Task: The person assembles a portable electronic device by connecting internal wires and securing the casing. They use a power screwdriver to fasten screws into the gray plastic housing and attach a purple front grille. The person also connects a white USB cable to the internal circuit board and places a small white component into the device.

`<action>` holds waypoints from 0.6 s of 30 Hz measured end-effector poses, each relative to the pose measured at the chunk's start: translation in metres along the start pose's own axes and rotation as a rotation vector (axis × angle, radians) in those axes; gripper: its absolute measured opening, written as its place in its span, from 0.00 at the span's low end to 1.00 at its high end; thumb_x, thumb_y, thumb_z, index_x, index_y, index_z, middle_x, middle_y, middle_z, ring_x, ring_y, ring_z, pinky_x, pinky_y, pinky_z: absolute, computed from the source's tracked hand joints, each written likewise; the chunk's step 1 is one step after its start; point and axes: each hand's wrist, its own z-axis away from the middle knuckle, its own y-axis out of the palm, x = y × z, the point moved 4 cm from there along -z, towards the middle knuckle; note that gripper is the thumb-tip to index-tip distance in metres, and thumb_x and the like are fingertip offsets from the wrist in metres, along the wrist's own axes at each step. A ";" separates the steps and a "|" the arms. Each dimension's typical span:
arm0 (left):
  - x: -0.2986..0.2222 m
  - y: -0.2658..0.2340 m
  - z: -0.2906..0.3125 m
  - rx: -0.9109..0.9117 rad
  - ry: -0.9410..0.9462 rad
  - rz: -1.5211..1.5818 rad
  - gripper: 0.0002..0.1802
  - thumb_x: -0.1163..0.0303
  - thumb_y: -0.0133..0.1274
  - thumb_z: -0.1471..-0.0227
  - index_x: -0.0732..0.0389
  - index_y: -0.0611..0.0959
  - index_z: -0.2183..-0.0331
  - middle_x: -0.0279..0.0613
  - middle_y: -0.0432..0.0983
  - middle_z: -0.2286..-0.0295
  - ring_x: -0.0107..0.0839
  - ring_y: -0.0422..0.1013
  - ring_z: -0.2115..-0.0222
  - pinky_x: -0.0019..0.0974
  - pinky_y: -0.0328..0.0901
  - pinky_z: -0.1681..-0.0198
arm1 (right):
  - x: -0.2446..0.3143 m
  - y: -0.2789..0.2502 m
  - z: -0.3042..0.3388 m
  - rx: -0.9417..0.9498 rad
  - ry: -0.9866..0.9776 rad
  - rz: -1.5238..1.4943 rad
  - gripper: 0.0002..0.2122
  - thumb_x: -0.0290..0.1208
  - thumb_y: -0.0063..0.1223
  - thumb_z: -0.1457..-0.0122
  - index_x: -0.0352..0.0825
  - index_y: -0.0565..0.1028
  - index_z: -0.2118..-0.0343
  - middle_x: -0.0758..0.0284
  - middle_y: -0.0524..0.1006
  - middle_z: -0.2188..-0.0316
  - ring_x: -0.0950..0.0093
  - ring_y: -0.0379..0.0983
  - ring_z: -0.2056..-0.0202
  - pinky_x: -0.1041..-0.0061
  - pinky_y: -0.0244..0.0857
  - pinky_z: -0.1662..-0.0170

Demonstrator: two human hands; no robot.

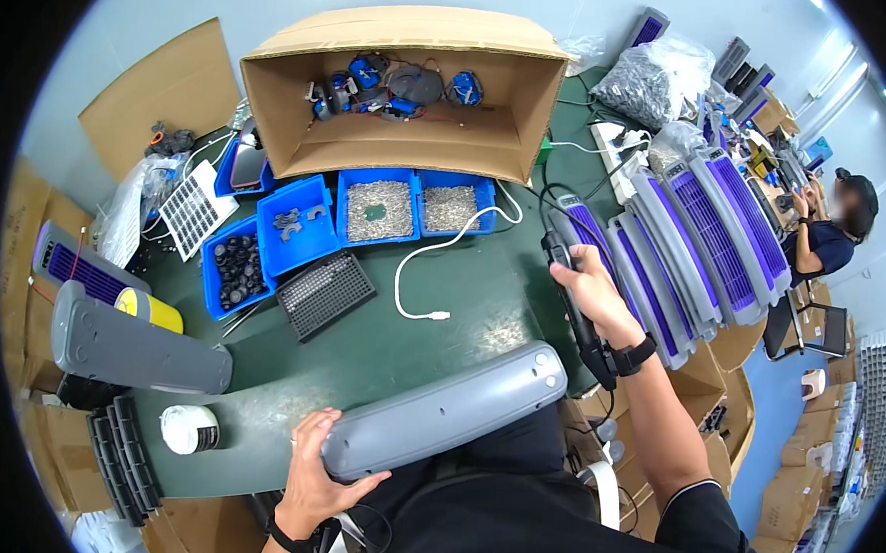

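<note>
A long grey plastic housing [446,411] lies at the table's near edge, its smooth back with small holes facing up. My left hand [325,471] grips its left end, thumb along the near side and fingers over the far side. In my right hand [598,297] is a black corded electric screwdriver [573,318], held above and beyond the housing's right end. Its tip does not touch the housing. Just right of that hand stands a row of grey and purple slatted housings [705,240].
Blue bins [300,231] of screws and small parts sit mid-table beside a black perforated tray [326,295]. Behind them is a cardboard box [399,154] with blue motor parts. A white cable [399,274], a white jar [189,429] and another grey housing [139,346] also lie about. A co-worker [836,232] sits far right.
</note>
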 end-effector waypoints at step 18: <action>-0.007 -0.016 -0.018 -0.122 -0.644 0.689 0.52 0.64 0.73 0.51 0.62 0.60 0.33 0.53 0.73 0.47 0.38 0.76 0.49 0.45 0.73 0.47 | -0.026 0.035 0.088 0.558 -0.529 -0.295 0.39 0.59 0.51 0.35 0.32 0.63 0.31 0.56 0.77 0.44 0.67 0.71 0.43 0.66 0.59 0.37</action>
